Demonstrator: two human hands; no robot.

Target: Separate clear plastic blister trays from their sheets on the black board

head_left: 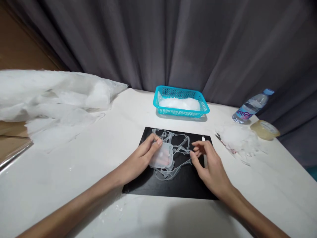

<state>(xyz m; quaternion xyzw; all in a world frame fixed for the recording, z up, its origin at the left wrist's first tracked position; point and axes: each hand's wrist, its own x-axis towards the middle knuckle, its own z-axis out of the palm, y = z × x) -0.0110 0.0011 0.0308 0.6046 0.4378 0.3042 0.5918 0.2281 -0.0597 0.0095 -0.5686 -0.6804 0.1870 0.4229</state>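
My left hand (148,150) is closed on a small translucent plastic case (163,153), thumb on top and its other fingers behind, seen pinkish through the plastic. Under and around the case, clear plastic trimmings (182,167) with cut-out openings spread over a black mat (148,188). My right hand (206,158) hovers over the mat's right side, thumb and fingers curved apart. Its thumb tip is close to the edge of the trimmings; whether it touches them I cannot tell. A slim white-handled tool (205,160) lies partly hidden behind that hand.
Behind the mat stands a turquoise basket (182,113) holding white material. On the right are scissors (224,142), a pile of white scraps (239,138), a water bottle (252,107) and a tape roll (264,129). White plastic bags (61,99) cover the table's far left.
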